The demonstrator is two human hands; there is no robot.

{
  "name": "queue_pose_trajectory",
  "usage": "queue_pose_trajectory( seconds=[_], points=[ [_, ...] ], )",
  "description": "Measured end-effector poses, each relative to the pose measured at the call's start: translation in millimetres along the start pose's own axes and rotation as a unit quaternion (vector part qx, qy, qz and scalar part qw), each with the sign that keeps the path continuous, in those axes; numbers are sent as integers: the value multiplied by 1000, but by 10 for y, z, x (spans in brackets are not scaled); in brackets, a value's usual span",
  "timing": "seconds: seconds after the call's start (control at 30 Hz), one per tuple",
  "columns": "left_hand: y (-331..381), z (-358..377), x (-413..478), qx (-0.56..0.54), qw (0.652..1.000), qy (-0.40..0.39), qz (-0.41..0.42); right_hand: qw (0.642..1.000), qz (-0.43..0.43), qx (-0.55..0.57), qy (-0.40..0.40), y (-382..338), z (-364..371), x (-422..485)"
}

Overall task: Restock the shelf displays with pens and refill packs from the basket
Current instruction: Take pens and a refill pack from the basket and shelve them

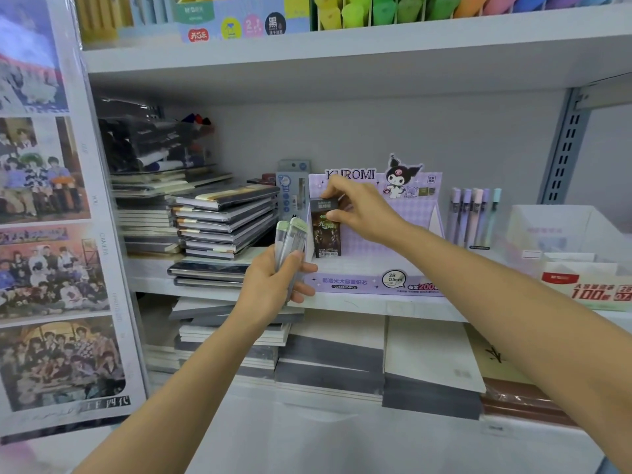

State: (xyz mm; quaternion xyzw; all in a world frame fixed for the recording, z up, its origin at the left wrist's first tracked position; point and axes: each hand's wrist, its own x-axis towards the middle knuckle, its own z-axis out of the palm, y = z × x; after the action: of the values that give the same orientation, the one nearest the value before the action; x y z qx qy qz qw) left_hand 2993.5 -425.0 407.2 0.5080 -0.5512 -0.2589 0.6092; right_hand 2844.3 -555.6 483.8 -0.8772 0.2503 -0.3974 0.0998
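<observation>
Right hand (pixel 355 208) pinches the dark upright refill box (pixel 326 236) in the lilac cardboard display (pixel 345 282). Left hand (pixel 273 285), just left, grips perhaps two clear green-capped packs (pixel 290 236).

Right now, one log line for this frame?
right grip: pinches dark pack at Kuromi display | left grip: holds clear refill packs | task: restock unfinished

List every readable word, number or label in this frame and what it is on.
"KUROMI": header of the purple display box.
"2B 0.5mm": badge on that box's front lip.
"100": pale display box at right.
"CAMERA": poster edge at left.
Dark pack pinched by the right hand, clear packs gripped by the left hand: print too blurred.
Upper-shelf stickers: too blurred.
</observation>
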Motion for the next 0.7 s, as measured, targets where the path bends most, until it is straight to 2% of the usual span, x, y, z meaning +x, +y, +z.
queue_pose_trajectory(
  seconds=[0.13,0.27,0.4,0.5,0.6,0.7],
  points=[
    [2,-7,-16,-1,1000,-4,5,999,36,11,24,130,-52,-45],
    [5,9,1,3,1000,-1,2,1000,23,-7,6,131,74,-81],
    [4,-5,-5,-3,1000,-11,0,993,6,-91,81,139,81,-91],
    [25,-19,-17,-7,1000,-19,-5,990,29,-107,93,91,54,-136],
    [59,-21,-33,-23,999,-24,-3,993,47,-28,105,-52,-18,-175],
    [109,19,-49,-36,999,-32,7,980,87,176,33,-270,-51,-270]
  ],
)
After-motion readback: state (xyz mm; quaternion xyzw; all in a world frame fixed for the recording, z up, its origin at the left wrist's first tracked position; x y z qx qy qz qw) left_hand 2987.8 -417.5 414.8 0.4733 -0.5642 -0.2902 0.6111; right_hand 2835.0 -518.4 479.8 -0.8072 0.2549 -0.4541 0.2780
